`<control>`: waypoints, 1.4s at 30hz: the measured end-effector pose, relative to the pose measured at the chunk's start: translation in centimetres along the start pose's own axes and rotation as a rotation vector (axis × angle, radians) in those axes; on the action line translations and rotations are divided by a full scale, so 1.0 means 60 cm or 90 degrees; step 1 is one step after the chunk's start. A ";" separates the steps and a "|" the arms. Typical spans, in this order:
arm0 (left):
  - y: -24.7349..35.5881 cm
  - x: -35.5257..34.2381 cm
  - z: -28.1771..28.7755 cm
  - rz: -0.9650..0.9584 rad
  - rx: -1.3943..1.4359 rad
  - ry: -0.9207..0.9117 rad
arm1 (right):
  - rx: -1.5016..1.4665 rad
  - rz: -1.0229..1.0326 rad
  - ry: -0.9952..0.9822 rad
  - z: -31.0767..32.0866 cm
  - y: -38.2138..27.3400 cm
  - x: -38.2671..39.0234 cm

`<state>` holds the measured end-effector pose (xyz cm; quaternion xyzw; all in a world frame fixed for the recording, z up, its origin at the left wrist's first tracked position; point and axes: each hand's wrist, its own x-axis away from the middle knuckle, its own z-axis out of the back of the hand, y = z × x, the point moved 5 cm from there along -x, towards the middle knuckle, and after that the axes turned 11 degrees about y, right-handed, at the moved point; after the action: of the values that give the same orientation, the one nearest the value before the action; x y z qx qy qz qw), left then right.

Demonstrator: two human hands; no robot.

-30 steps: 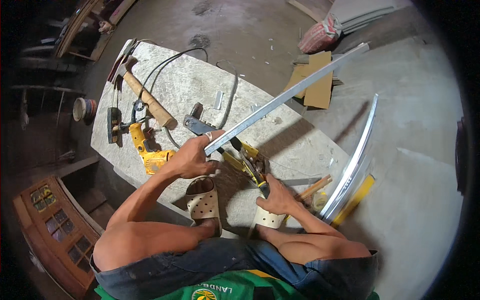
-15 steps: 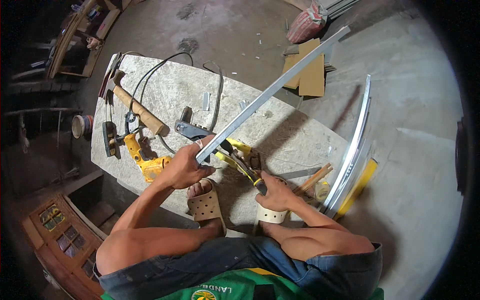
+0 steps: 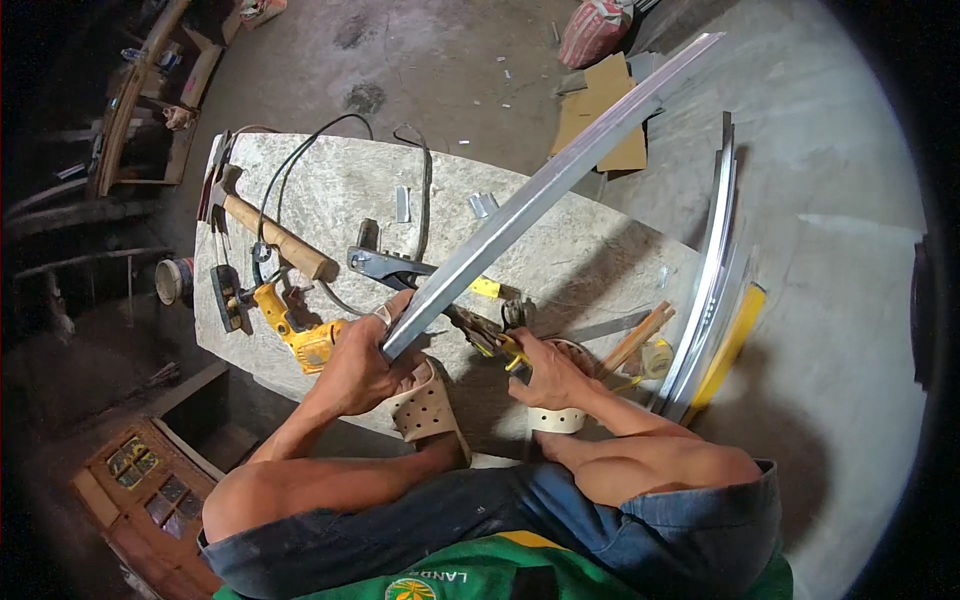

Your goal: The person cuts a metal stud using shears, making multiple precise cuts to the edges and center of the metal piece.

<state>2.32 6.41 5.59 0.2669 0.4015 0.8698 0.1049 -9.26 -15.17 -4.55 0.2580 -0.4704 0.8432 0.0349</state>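
Left hand (image 3: 357, 365): clutching the near end of a metal profile (image 3: 545, 203)!
Right hand (image 3: 552, 375): curled round a yellow-and-black hand tool (image 3: 514, 353).
Green shirt (image 3: 500, 566): pale lettering (image 3: 447, 578), yellow emblem (image 3: 410, 591).

Bar (image 3: 555, 193) above the board (image 3: 340, 195) — hammer (image 3: 278, 238) and drill (image 3: 316, 346) at left, cardboard (image 3: 578, 122) beyond.
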 end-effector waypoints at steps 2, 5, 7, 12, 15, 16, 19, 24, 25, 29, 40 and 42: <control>-0.002 0.002 0.001 -0.007 0.032 0.005 | 0.021 0.009 0.017 -0.008 0.004 -0.005; -0.007 0.009 0.004 -0.022 0.019 0.012 | 0.032 -0.022 -0.032 -0.009 0.000 -0.018; -0.016 0.011 -0.002 -0.190 -0.024 0.045 | 0.073 -0.046 -0.028 -0.014 0.008 -0.024; -0.030 -0.010 0.017 0.065 -0.074 0.018 | 0.095 -0.124 -0.087 0.023 -0.046 -0.037; -0.049 -0.009 0.026 0.017 0.143 0.017 | 0.043 -0.058 -0.057 0.043 -0.064 -0.024; -0.053 -0.006 0.025 0.023 0.146 0.024 | 0.047 -0.054 -0.064 0.046 -0.058 -0.017; -0.073 0.001 0.018 0.175 0.182 -0.005 | 0.022 -0.086 -0.130 0.053 -0.042 0.000; -0.137 -0.017 0.016 0.268 0.227 0.014 | 0.029 -0.025 -0.117 0.062 -0.018 0.038; -0.140 -0.017 0.016 0.309 0.302 0.029 | 0.019 -0.041 -0.113 0.067 -0.015 0.042; -0.127 -0.019 0.001 0.419 0.581 -0.049 | 0.006 -0.080 -0.142 0.076 -0.037 0.038; -0.114 -0.037 -0.017 0.295 0.396 -0.097 | 0.017 -0.026 -0.117 0.078 -0.058 0.024; -0.093 -0.041 -0.010 0.173 0.265 -0.098 | 0.026 -0.030 -0.122 0.076 -0.058 0.025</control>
<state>3.91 8.69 0.13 0.3995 0.5233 0.7517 -0.0397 -7.66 -17.19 0.78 0.3490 -0.4482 0.8229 0.0043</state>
